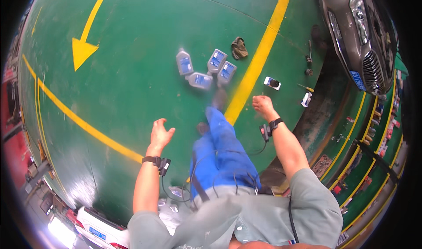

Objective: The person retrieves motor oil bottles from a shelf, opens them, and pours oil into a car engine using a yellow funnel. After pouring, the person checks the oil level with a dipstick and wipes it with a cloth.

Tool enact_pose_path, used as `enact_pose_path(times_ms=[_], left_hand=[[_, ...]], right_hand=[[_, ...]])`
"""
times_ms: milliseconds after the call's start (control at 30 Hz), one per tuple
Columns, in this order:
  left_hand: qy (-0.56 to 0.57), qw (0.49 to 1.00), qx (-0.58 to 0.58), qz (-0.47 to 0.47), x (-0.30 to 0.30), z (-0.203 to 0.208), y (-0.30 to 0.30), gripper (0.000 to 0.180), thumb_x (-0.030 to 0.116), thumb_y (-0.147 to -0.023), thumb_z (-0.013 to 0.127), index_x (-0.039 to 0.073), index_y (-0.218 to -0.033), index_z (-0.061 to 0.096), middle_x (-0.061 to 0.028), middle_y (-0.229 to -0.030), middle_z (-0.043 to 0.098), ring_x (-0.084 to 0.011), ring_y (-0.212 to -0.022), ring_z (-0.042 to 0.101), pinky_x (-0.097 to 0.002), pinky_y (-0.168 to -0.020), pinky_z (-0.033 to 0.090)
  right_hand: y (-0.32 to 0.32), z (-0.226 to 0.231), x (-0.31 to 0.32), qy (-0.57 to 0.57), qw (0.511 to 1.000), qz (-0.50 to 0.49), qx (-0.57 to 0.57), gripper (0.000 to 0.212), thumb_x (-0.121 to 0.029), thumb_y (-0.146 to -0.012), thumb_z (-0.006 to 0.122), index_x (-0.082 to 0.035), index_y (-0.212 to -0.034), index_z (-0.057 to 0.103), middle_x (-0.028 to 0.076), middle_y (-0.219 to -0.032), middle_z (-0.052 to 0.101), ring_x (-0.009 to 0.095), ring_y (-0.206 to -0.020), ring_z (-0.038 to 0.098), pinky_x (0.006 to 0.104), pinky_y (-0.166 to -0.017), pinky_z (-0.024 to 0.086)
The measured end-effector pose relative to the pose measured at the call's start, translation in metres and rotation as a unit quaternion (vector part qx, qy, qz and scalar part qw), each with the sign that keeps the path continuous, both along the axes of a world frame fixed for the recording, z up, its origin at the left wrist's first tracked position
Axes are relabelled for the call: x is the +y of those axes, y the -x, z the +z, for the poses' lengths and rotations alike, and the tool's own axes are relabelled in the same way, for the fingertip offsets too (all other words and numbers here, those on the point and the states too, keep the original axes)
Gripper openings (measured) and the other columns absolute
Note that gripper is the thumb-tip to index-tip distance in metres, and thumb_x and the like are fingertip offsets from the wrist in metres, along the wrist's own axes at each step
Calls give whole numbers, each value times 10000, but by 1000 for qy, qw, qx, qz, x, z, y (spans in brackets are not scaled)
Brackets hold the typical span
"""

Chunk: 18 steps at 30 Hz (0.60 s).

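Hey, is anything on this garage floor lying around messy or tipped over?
Yes. Four grey bottles with blue labels lie scattered on the green floor, at least one tipped on its side. A crumpled rag sits beside them, and small tools lie loose near the car. Both hands are empty.

4 grey bottles (205, 68) w/ blue labels, clustered on green floor, probably lying flat.
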<state>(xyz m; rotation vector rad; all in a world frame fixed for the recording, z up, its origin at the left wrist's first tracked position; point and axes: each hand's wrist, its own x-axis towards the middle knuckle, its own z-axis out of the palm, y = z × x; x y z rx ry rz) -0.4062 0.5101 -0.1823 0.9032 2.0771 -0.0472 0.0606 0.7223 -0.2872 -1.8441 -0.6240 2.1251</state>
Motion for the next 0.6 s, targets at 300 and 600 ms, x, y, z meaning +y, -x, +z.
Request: enact_pose_path(times_ms=[300, 600], left_hand=[[32, 967, -26, -250, 196, -299, -41, 887, 279, -757, 886, 53, -1480, 426, -163, -1514, 448, -344, -1393, 460, -449, -1132, 436], [13, 879, 30, -476, 242, -495, -65, 1005, 301, -669, 933, 51, -1492, 413, -130, -1494, 484, -300, -1417, 442, -439, -1162, 377]], right_hand=[[66, -252, 19, 28, 976, -14, -215, 818, -296, -761, 891, 65, -1354, 459, 127, -1061, 648, 243, -957, 637, 377, -849, 514], [98, -420, 63, -25, 984, -150, -90, 1055, -178, -673, 934, 76, -1489, 315, 207, -1394, 569, 300, -1323, 535, 406, -1174, 339]])
